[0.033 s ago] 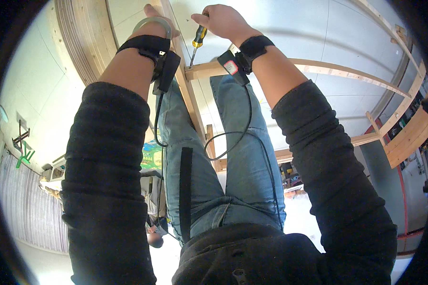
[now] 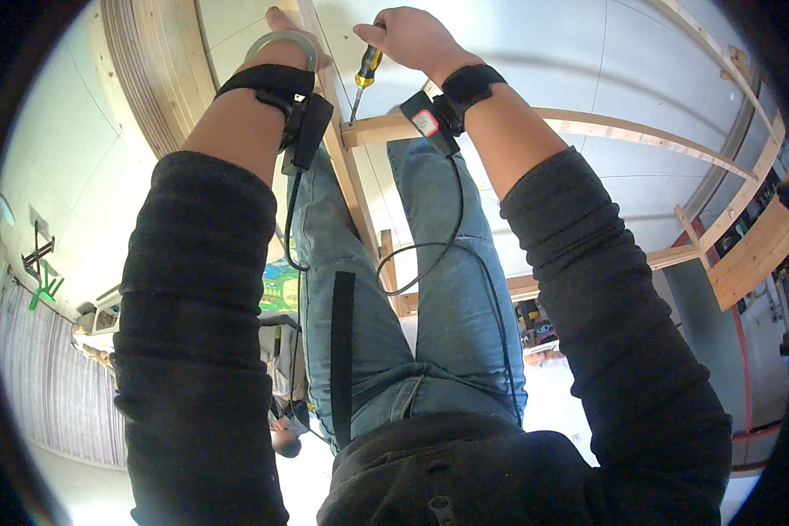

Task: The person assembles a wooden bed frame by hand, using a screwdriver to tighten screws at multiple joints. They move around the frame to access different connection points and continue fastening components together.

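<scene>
My right hand (image 2: 414, 39) is closed around the top of a screwdriver (image 2: 367, 70) with a black and yellow handle. Its shaft points down to the corner where a wooden crosspiece (image 2: 381, 129) meets a long wooden rail (image 2: 345, 171). The tip's exact contact is too small to make out. Just left of it, my left hand (image 2: 282, 22) grips the upper part of that same rail, the thumb on its left side and most fingers hidden. A pale bangle (image 2: 282, 39) circles my left wrist.
A thick layered wooden piece (image 2: 140, 70) stands at the upper left. More frame slats (image 2: 649, 136) curve off to the right. Black cables (image 2: 458, 206) hang from both wrist devices across my jeans. A green stand (image 2: 46, 287) is at far left; another person (image 2: 285, 351) shows beyond my left arm.
</scene>
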### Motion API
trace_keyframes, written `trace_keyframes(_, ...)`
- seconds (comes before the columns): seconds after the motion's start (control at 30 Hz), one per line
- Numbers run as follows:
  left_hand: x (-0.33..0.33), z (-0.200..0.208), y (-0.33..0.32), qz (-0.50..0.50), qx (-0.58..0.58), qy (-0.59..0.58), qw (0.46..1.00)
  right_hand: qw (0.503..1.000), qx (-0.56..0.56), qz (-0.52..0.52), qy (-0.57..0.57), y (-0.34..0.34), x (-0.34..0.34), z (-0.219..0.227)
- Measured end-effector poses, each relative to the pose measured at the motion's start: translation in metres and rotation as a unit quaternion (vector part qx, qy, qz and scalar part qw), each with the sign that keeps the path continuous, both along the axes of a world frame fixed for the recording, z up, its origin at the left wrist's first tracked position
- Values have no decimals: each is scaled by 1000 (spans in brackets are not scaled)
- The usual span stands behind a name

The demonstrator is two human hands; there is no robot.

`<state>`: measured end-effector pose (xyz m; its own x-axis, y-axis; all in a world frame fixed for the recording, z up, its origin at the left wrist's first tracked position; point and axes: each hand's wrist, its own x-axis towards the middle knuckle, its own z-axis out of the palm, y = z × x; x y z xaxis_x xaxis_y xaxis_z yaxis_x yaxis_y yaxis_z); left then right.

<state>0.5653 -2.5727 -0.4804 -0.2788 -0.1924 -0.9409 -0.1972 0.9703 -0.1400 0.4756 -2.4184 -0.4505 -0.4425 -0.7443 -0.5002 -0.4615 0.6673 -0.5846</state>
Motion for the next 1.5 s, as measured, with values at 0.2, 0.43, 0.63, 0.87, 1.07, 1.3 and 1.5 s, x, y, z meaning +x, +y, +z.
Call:
trace_keyframes(0.2, 4, -8, -1, -19, -9, 29, 999, 996, 38, 1, -78, -10, -4, 1)
trace_keyframes(0.43, -13, 19, 7, -2, 4, -23, 1000, 993, 63, 78, -66, -27, -7, 2)
trace_keyframes(0.63, -6, 6, 4, 148, 22, 9, 989, 978, 164, 74, -101, -45, -9, 6)
trace_keyframes(0.87, 7, -4, -1, -21, 28, 109, 993, 970, 165, 150, -92, -63, -10, 10)
trace_keyframes(1.07, 8, -17, 0, -17, 34, 98, 994, 944, 233, 202, -118, -86, -11, 19)
trace_keyframes(1.3, 5, -16, 2, -13, 16, 125, 992, 926, 186, 328, -36, -78, -10, 9)
trace_keyframes(1.5, 4, -15, 1, 1, 21, 133, 991, 933, 259, 167, -184, -82, -21, 30)
